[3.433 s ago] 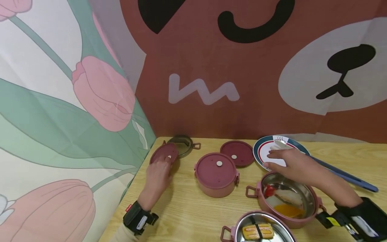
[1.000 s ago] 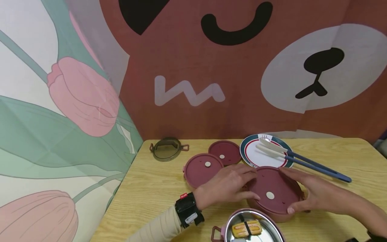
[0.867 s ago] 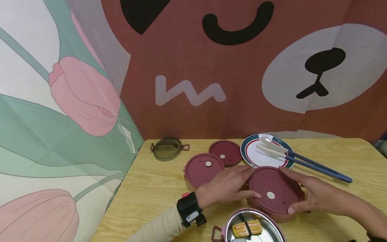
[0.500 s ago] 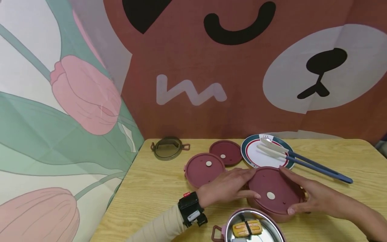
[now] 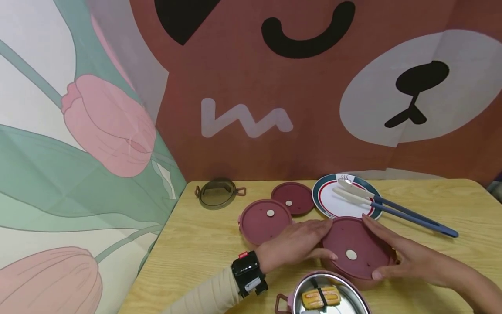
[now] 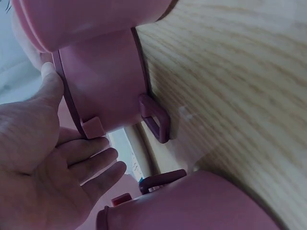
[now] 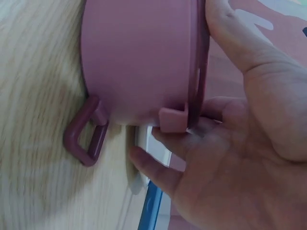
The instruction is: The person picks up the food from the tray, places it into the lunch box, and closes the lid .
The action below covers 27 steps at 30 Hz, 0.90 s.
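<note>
Though cramped, left hand [image 5: 294, 244] at lid edge [image 5: 328, 239]

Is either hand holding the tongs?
No, the tongs lie partly on the plate; the left hand and right hand touch a lidded pot.

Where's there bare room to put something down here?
The table is bare on the left, between the dark two-handled piece and left sleeve, and back right, behind the tongs. The middle is crowded: larger lidded pot, smaller lidded pot, flat lid, plate, open pan.
</note>
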Available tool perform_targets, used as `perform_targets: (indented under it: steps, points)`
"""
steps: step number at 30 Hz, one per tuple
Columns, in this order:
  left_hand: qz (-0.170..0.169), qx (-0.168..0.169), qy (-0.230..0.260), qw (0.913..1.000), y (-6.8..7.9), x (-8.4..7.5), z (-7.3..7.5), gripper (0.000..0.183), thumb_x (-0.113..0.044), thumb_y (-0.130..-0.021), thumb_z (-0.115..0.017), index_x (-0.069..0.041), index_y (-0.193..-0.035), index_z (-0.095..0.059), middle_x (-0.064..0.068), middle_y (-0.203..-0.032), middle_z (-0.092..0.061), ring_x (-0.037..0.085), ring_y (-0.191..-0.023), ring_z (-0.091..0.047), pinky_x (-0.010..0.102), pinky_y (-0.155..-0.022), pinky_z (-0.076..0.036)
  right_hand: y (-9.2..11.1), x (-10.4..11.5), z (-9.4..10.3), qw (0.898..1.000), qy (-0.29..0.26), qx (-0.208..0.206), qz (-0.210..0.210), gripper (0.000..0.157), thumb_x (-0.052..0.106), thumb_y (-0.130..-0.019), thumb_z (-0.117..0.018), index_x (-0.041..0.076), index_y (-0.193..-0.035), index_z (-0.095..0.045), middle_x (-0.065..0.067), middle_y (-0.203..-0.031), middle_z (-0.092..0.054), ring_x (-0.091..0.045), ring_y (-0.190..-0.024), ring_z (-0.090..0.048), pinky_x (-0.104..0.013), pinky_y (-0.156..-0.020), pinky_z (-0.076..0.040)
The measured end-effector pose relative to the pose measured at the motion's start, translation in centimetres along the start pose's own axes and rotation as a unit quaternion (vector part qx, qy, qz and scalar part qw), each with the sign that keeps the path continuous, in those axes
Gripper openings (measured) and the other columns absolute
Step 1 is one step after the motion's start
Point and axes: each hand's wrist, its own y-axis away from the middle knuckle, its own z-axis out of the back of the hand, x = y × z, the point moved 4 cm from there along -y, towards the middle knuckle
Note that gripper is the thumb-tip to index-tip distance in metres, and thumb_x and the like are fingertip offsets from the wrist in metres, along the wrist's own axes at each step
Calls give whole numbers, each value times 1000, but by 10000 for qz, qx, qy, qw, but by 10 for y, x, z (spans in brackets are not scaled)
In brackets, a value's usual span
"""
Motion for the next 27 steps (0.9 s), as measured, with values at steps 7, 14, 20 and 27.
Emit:
perform_targets:
  steps: [7,14,20,27]
  points:
    - [-12,34,-111,9999,0,0,1,85,-68,-97,-39,-12,-161,-38,0,-163,-42,11,-150,-37,29,-115,-39,2,0,-4,9998,-152,100,-64,111,19,-84,-83,21,-168,-10,-16,-172,-8,30,-137,-7,-9,-94,-40]
    - [-2,173,-175,9997,-2,-2,5,83,-68,-96,-43,-13,-158,-43,0,-159,-47,9,-147,-41,25,-110,-43,4,0,-5,9992,-331,201,-72,111,12,-87,-80,22,-169,-5,-1,-174,0,29,-138,-5,-12,-94,-43]
    - [-46,140,-93,9998,-3,0,10,75,-67,-94,-50,-15,-149,-53,-8,-135,-62,0,-116,-57,17,-91,-49,-3,0,-3,9992,-132,356,-88,111,20,-86,-82,18,-168,-7,-34,-166,-11,32,-133,-7,-13,-92,-45]
    - [0,-206,265,9994,10,18,23,68,-67,-95,-48,-19,-143,-60,-11,-127,-66,3,-115,-58,21,-102,-44,-14,6,6,9965,237,717,-360,108,35,-85,-81,-1,-164,-16,-36,-162,-23,-21,-144,-36,-23,-84,-55]
